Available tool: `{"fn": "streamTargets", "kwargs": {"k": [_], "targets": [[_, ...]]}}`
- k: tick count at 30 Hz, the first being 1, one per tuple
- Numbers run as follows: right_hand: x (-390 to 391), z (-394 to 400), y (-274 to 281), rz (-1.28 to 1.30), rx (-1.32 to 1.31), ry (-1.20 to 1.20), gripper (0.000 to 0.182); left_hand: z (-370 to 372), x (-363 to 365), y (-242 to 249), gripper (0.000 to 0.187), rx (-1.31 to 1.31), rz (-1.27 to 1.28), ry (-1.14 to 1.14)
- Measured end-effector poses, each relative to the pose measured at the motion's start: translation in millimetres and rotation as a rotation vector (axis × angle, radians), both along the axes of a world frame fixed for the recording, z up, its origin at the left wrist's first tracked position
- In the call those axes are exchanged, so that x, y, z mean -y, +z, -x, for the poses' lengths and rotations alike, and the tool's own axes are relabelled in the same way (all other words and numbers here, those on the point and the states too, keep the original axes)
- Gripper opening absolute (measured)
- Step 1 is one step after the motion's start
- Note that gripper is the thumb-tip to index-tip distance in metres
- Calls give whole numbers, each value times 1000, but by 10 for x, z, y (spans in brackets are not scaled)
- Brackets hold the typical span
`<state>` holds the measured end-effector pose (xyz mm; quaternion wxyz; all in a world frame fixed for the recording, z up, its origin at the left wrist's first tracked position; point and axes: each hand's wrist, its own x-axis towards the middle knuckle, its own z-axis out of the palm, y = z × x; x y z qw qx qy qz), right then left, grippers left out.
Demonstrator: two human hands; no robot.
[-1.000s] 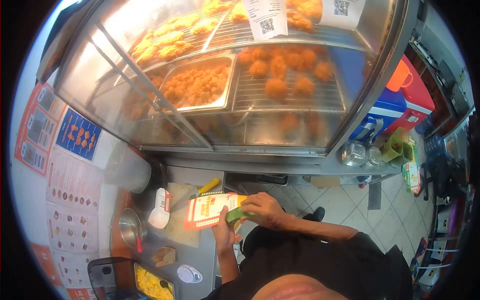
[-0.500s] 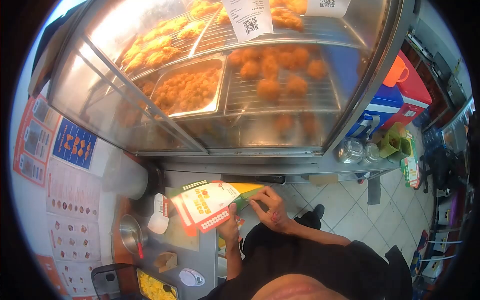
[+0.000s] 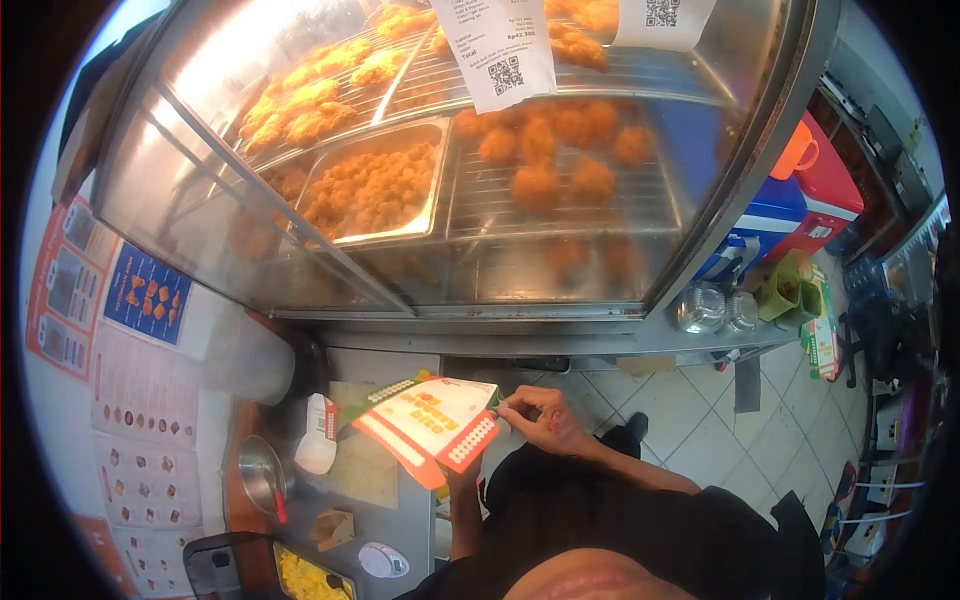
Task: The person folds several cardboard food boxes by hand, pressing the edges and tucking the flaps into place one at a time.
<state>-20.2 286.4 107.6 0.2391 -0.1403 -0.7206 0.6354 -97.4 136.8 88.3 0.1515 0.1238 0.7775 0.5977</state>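
A printed cardboard food box (image 3: 425,415), white with orange lettering and red and green edges, is held above the counter's right edge. From below, my left hand (image 3: 463,478) supports it; most of those fingers are hidden behind the cardboard. My right hand (image 3: 545,415) is closed in a pinch at the box's right-hand edge, by a green flap. Just left of the box, a white and red paper container (image 3: 318,435) lies on the counter.
A glass display case (image 3: 430,280) with fried chicken stands directly in front. On the counter are a metal bowl (image 3: 258,470), a small brown carton (image 3: 332,528), a white scale-like device (image 3: 384,560) and a tray of yellow food (image 3: 312,575). Clear plastic containers (image 3: 700,308) sit at right.
The box has turned and tilted, and its yellow right-hand flap no longer sticks out. My left thumb has gone from its front face. My right hand stays at the edge.
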Motion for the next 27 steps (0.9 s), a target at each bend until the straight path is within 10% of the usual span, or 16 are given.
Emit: {"fn": "streamTargets", "kwargs": {"k": [5, 11, 13, 19, 22, 27], "targets": [[-74, -3, -36, -223, -49, 76, 8, 97, 324, -839, 28, -420, 51, -50], [-184, 88, -217, -350, -122, -28, 18, -15, 128, -324, 25, -590, 355, -317], [-174, 101, -123, -371, -100, -92, 26, -21, 33, -103, 27, 18, 84, -428], [-174, 43, -64, 18, 178, 230, 32, 15, -54, 7, 30, 67, -94, -324], [-233, 39, 13, -228, 10, 355, 37, 22, -51, 71, 30, 124, -62, -143], [6, 120, 434, -339, -217, 228, 33, 37, -30, -140, 22, -514, 245, -369]]}}
